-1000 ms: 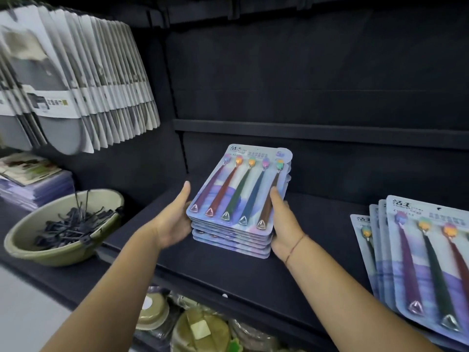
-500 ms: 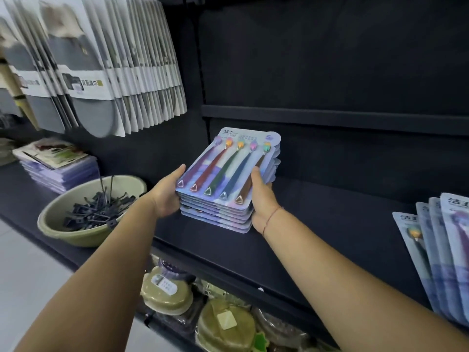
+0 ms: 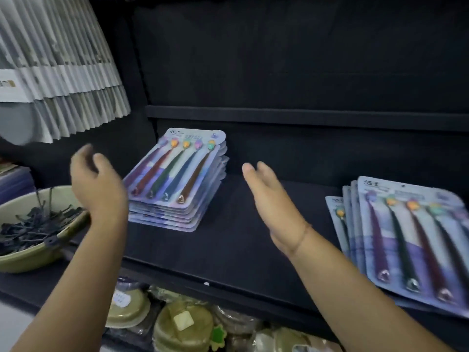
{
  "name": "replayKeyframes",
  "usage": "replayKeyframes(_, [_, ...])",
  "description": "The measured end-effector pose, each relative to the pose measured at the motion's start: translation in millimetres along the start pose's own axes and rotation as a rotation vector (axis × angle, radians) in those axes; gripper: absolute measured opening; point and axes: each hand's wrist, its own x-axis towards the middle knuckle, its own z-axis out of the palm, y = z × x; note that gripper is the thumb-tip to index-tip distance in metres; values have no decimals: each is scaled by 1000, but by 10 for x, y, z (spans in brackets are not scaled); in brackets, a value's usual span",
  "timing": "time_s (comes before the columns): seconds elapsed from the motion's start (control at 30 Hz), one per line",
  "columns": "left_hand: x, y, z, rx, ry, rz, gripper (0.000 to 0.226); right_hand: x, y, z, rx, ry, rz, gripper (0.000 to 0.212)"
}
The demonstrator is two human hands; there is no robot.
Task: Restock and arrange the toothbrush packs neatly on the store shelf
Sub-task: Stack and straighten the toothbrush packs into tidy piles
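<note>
On either side of the stack point(image 3: 177, 179), both hands are now hanging free of it. Half a second ago they were clasping its two long edges and carrying it just above the shelf point(image 3: 241, 240). The left hand point(image 3: 99, 189) is hovering just left of the stack, overlapping its near left corner in this view, with blurred, loosely curled fingers holding nothing. The right hand point(image 3: 274, 207) is pulling away to the right of the stack, palm turned inward and fingers straight, also holding nothing. The stack of toothbrush packs is now sitting on the shelf, set at an angle to the front edge with its heads pointing toward the back wall. Its layers are slipping slightly out of line along the right side. That likely means this batch is delivered but not yet squared, so a nudge to line up the edges and turn it parallel to the shelf front seems to be waiting. Well right of the stack, the fanned packs point(image 3: 406, 237) are lying overlapped and untidy, probably the next lot needing gathering. Left of the stack, a green bowl point(image 3: 38, 252) is holding dark clips, and above it white hanging cards point(image 3: 63, 72) are crowding the upper corner.
</note>
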Motion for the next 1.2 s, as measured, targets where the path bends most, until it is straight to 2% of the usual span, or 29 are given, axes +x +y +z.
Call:
replayKeyframes(0.03, [-322, 240, 62, -132, -61, 68, 35, -181, -69, -287, -47, 53, -78, 57])
replayKeyframes(0.1, [-1046, 590, 275, -304, -358, 6, 29, -456, -138, -929, -146, 236, -204, 33])
replayKeyframes(0.17, [-1717, 788, 558, -385, -755, -240, 30, -639, -73, -1611, -293, 445, -229, 20])
replayKeyframes(0.23, [-2254, 955, 775, -322, -1064, -520, 34, -734, 123, -2285, -463, 607, -100, 20])
replayKeyframes(0.27, [-2446, 1044, 821, -300, -1171, -635, 45, -776, 250, -2565, -508, 632, 18, 28])
replayKeyframes(0.3, [-2614, 1105, 873, -323, -1227, -743, 45, -816, 372, -2783, -498, 611, 151, 41])
replayKeyframes(0.37, [-2835, 1204, 978, -363, -1289, -874, 24, -875, 582, -3043, -346, 539, 341, 58])
replayKeyframes(0.4, [-2908, 1238, 1031, -376, -1335, -903, 37, -890, 643, -3084, -250, 483, 375, 52])
replayKeyframes(0.43, [-2950, 1276, 1076, -373, -1324, -935, 39, -908, 653, -3060, -149, 432, 377, 37])
replayKeyframes(0.47, [-2978, 1293, 1139, -354, -1302, -952, 30, -904, 641, -3012, -69, 396, 366, 25])
replayKeyframes(0.5, [-3005, 1321, 1183, -336, -1268, -972, 19, -886, 631, -2969, -22, 374, 354, 20])
replayKeyframes(0.57, [-3050, 1323, 1255, -289, -1220, -994, 33, -835, 634, -2924, -5, 363, 328, 18])
replayKeyframes(0.67, [-3087, 1253, 1251, -260, -1235, -927, 28, -829, 619, -2843, 116, 338, 270, 25])
replayKeyframes(0.77, [-3091, 1205, 1126, -327, -1232, -733, 28, -864, 538, -2801, 242, 268, 154, 40])
replayKeyframes(0.83, [-3024, 1221, 1060, -371, -1231, -525, 44, -839, 434, -2808, 282, 180, 32, 53])
replayKeyframes(0.93, [-2771, 1238, 1018, -423, -1209, -161, 69, -803, 219, -2732, 204, 84, -170, 51])
replayKeyframes(0.97, [-2684, 1235, 1009, -439, -1221, -89, 76, -778, 183, -2696, 171, 83, -215, 52])
replayKeyframes(1.07, [-2537, 1137, 969, -469, -1282, -15, 85, -744, 223, -2574, 99, 65, -261, 66])
replayKeyframes(1.13, [-2527, 1052, 933, -472, -1293, -14, 79, -737, 309, -2516, 87, 55, -243, 79])
replayKeyframes(1.2, [-2545, 998, 923, -469, -1285, -31, 72, -735, 368, -2487, 93, 44, -229, 79])
